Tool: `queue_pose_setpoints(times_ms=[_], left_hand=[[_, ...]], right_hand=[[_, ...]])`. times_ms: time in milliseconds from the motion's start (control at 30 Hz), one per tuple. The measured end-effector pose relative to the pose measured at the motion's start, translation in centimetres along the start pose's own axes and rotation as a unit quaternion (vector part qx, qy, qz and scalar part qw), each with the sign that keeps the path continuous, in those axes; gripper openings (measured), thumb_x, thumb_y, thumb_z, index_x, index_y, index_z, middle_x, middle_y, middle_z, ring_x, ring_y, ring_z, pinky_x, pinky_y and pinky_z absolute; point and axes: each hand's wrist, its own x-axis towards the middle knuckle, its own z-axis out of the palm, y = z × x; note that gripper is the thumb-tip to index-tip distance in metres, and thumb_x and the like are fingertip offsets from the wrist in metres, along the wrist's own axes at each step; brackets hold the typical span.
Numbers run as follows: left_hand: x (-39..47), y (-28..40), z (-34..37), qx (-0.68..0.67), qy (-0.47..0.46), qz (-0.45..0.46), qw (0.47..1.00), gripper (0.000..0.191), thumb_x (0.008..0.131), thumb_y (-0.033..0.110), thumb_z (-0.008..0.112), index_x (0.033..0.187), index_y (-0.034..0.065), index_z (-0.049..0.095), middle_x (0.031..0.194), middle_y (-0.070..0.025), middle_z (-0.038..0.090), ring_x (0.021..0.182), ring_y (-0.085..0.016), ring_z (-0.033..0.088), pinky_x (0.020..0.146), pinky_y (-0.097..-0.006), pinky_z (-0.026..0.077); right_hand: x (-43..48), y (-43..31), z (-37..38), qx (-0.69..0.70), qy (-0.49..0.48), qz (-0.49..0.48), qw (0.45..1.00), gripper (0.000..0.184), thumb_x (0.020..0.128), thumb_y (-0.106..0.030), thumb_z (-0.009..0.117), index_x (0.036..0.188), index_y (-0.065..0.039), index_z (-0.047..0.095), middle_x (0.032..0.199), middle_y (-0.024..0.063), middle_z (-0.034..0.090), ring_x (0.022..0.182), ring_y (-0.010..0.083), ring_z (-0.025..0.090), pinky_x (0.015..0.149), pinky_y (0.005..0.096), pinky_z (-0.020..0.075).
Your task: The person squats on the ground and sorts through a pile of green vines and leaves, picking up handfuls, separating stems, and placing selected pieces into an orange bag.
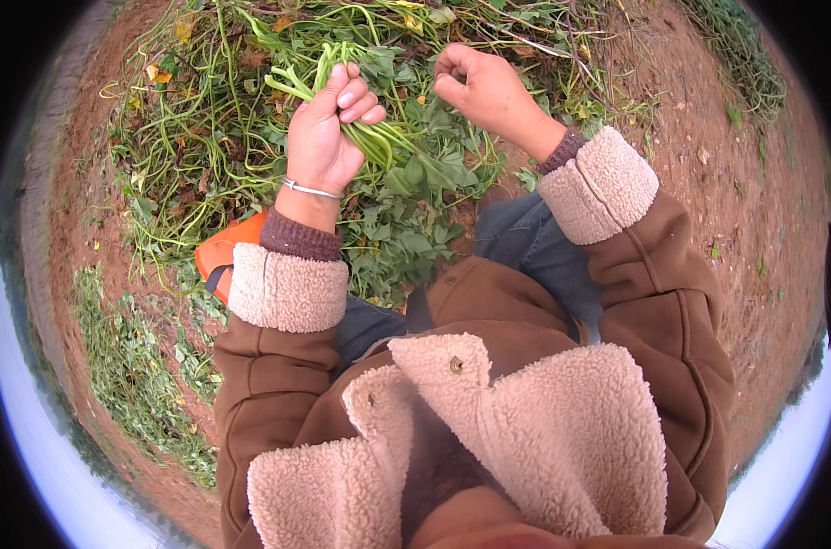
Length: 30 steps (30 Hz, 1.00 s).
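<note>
My left hand, palm turned up, grips a bunch of green leafy stems. Pale cut ends stick out past the thumb, and leaves trail from the other side towards my knees. To the right, my right hand hovers over the greenery with its fingers curled in loosely. Nothing shows in it, though its fingertips are partly hidden. Beneath both hands spreads a heap of vines, which look like sweet potato vines, with bare stalks and some yellow and brown leaves. Cut leaves are piled nearer my legs.
An orange object with a dark strap shows beside my left forearm, partly covered by the sleeve. Reddish-brown soil surrounds the heap. More vines lie at the lower left and upper right. My jeans-clad legs flank the leaves.
</note>
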Motion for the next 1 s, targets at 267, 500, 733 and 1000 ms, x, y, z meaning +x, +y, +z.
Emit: queue_pose_setpoints(times_ms=[267,500,733,1000], left_hand=[[-0.1,2.1,-1.4,-0.123,-0.038,0.046,0.991,0.020,0.095,0.019,0.036,0.092,0.0023,0.046,0.063,0.0037,0.035,0.054,-0.006,0.031,0.058,-0.0220,0.032],[0.1,2.0,-1.6,-0.107,-0.029,0.065,0.992,0.020,0.095,0.019,0.036,0.092,0.0021,0.046,0.063,0.0036,0.035,0.054,-0.006,0.031,0.059,-0.0220,0.032],[-0.2,1.5,-1.2,-0.088,-0.017,0.062,0.994,0.019,0.095,0.020,0.037,0.091,0.0037,0.046,0.063,0.0043,0.035,0.054,-0.006,0.031,0.058,-0.0219,0.032],[-0.7,0.9,-0.4,-0.066,-0.011,0.052,0.996,0.016,0.094,0.020,0.040,0.089,0.0055,0.045,0.063,0.0039,0.035,0.054,-0.007,0.030,0.057,-0.0231,0.033]], right_hand=[[1.4,1.2,-0.4,0.306,-0.059,0.071,0.947,0.018,0.081,-0.012,0.047,0.091,-0.003,0.058,0.079,0.0031,0.061,0.067,0.0115,0.056,0.063,0.0271,0.0462],[0.3,-1.5,1.2,0.120,-0.124,-0.108,0.979,0.018,0.077,-0.016,0.059,0.092,-0.007,0.066,0.073,0.0033,0.057,0.062,0.0123,0.052,0.059,0.0270,0.0440],[-0.3,-1.3,2.3,0.107,-0.106,-0.075,0.986,0.014,0.073,-0.014,0.063,0.083,-0.005,0.064,0.069,0.0047,0.053,0.062,0.0132,0.052,0.059,0.0273,0.0439],[1.7,0.0,0.7,0.424,0.042,0.320,0.846,0.013,0.085,-0.015,0.047,0.088,-0.006,0.057,0.088,0.0015,0.056,0.078,0.0104,0.050,0.076,0.0256,0.0384]])
